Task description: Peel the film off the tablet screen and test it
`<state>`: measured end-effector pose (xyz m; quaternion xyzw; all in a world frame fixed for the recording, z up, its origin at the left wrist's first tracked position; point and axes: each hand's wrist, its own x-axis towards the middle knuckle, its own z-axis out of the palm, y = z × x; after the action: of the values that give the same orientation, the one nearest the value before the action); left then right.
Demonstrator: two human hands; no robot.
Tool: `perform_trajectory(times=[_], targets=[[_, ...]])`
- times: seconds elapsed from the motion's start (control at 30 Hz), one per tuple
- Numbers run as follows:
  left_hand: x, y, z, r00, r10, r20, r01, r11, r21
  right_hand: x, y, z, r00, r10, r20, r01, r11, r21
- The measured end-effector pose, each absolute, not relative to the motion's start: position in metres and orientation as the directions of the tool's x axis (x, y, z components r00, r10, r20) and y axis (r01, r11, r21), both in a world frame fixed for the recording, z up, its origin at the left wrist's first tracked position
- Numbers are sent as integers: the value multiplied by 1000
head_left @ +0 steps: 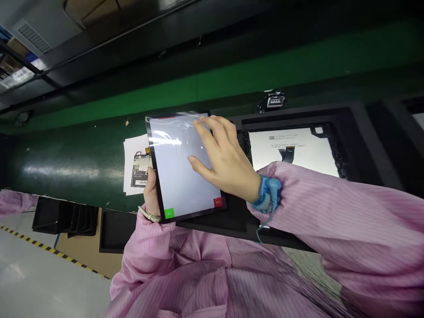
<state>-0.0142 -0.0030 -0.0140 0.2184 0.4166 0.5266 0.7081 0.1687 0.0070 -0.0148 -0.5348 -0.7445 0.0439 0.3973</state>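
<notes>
A tablet [185, 176] is held up in front of me, its lit screen pale grey with a green square at the lower left corner and a red one at the lower right. My left hand [151, 192] grips its left edge, thumb along the side and the other fingers hidden behind. Over the upper right of the screen, my right hand [228, 163] is spread with fingertips at or just above the glass; contact cannot be made out. A blue wrist strap [267, 194] with a cord circles the right wrist. Behind the tablet's left edge lies a circuit board [141, 172] on white paper.
On the green bench [82, 163], a black tray [298, 117] to the right holds a white panel [308, 154] with a ribbon cable. A small metal counter [274, 100] stands beyond it. Stacked black trays [66, 216] sit below left, near a pink sleeve [16, 202].
</notes>
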Motion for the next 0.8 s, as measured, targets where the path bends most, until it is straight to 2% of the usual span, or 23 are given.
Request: perform_trajectory(times=[0.1,0.23,0.37,0.43,0.53,0.63,0.7,0.77,0.8], targets=[[-18,0,-3,138,902,-409,-573,410,710,180,21,-14,-99,887,451,726,375,-577],[-17,3,23,159,865,-475,-511,484,710,191,49,3,-119,929,350,553,355,-754],[2,0,45,175,909,-379,-346,417,840,187,80,14,-163,970,179,263,218,-940],[16,-1,48,241,918,-314,-248,371,895,184,88,14,-165,975,148,162,174,-971],[29,-2,45,390,887,-249,-133,322,937,185,89,11,-118,983,142,117,156,-981],[21,-5,36,446,886,-128,-79,181,980,192,86,8,-105,990,99,64,106,-992],[-2,-7,25,337,941,15,-31,-5,1000,197,85,6,-122,989,81,34,86,-996],[-34,-10,7,115,970,216,193,-235,953,201,85,5,-133,988,78,27,82,-996],[-51,-11,-4,14,935,354,416,-328,848,202,85,5,-134,988,76,31,81,-996]])
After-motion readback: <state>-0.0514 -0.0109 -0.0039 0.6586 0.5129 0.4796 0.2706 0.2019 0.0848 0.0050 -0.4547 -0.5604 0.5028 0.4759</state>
